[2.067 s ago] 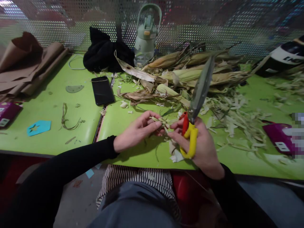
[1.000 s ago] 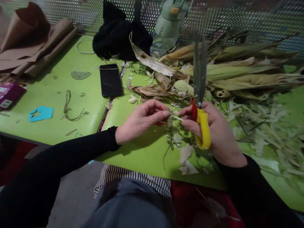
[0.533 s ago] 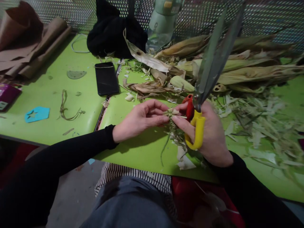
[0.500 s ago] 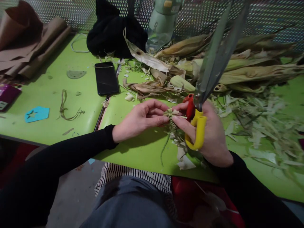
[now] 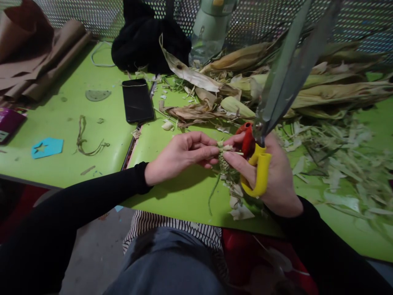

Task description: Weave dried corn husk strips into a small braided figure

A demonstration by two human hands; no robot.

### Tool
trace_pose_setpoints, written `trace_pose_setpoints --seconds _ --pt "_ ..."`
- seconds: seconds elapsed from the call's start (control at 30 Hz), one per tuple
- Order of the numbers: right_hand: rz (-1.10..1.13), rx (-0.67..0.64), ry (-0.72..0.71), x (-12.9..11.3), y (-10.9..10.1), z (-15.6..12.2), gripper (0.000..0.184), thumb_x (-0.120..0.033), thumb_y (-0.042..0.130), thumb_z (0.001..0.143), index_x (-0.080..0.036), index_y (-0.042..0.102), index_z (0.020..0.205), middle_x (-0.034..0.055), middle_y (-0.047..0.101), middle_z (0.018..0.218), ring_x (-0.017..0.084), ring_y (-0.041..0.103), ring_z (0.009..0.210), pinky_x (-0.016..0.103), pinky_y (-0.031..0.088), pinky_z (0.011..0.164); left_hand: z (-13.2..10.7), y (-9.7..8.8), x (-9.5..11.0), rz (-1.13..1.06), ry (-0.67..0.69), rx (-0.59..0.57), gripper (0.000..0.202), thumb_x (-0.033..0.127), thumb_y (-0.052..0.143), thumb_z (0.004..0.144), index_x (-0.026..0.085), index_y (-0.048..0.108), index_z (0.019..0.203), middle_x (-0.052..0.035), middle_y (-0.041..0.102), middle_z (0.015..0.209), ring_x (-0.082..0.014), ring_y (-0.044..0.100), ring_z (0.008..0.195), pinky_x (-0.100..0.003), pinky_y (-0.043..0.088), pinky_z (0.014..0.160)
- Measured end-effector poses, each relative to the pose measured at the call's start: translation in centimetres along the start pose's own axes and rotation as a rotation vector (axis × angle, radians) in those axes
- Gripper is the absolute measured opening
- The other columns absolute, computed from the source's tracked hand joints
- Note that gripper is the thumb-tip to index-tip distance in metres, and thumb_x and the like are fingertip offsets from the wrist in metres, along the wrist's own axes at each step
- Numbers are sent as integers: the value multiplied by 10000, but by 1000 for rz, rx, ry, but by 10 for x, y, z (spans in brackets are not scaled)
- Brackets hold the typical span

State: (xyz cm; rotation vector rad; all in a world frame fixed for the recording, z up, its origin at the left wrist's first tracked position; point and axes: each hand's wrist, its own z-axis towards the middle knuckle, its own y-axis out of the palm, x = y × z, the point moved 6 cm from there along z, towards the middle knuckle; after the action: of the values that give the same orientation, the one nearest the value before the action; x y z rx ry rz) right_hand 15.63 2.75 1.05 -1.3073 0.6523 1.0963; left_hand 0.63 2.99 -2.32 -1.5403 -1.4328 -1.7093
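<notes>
Between my two hands is a small green braided strip of corn husk (image 5: 224,164), with a thin tail hanging down to the left. My left hand (image 5: 192,152) pinches the top of the braid from the left, thumb against fingers. My right hand (image 5: 270,174) pinches it from the right, close to a pale husk end that sticks out sideways. Scissors (image 5: 260,127) with red and yellow handles also hang on my right hand, their long blades pointing up and away to the right. Cut husk scraps (image 5: 241,209) lie under the braid.
Dried corn husks (image 5: 331,92) are heaped at the back right, with husk shreds (image 5: 346,155) in front. A black phone (image 5: 138,100), a dark cloth bundle (image 5: 147,45), a bottle (image 5: 210,30), brown paper (image 5: 39,61) and a blue star cut-out (image 5: 47,148) are on the green table (image 5: 172,192).
The scissors have tilted a little to the right along with my right hand. The braid has turned slightly, showing more of its woven side, while both hands keep their pinch.
</notes>
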Motion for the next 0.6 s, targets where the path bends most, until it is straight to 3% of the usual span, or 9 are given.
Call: trace_pose_setpoints --seconds 0.2,0.37,0.53,0.6 --pt "13 13 91 -3 1 0 168 -288 699 812 -287 545 881 17 671 917 195 671 827 371 587 792 -1 1 4 75 42 1 199 273 742 854 115 625 886 5 656 772 -83 635 705 -223 543 677" --pt "-8 -14 134 0 -7 5 270 -430 725 796 -275 541 919 4 648 845 178 637 710 328 551 637 -1 -3 9 220 81 30 168 256 708 867 115 620 893 11 644 719 -78 597 643 -224 510 648" --pt "-508 -137 269 43 -32 14 438 -639 741 723 -250 577 842 19 648 710 206 585 595 332 437 502 2 -13 14 302 35 98 124 212 663 883 111 608 838 21 618 685 -62 572 605 -204 484 623" --pt "-704 -196 255 56 -41 15 473 -665 745 693 -242 620 864 20 639 674 200 551 530 320 382 450 3 -13 15 315 14 90 116 196 658 881 109 608 822 26 607 669 -57 562 593 -198 476 613"
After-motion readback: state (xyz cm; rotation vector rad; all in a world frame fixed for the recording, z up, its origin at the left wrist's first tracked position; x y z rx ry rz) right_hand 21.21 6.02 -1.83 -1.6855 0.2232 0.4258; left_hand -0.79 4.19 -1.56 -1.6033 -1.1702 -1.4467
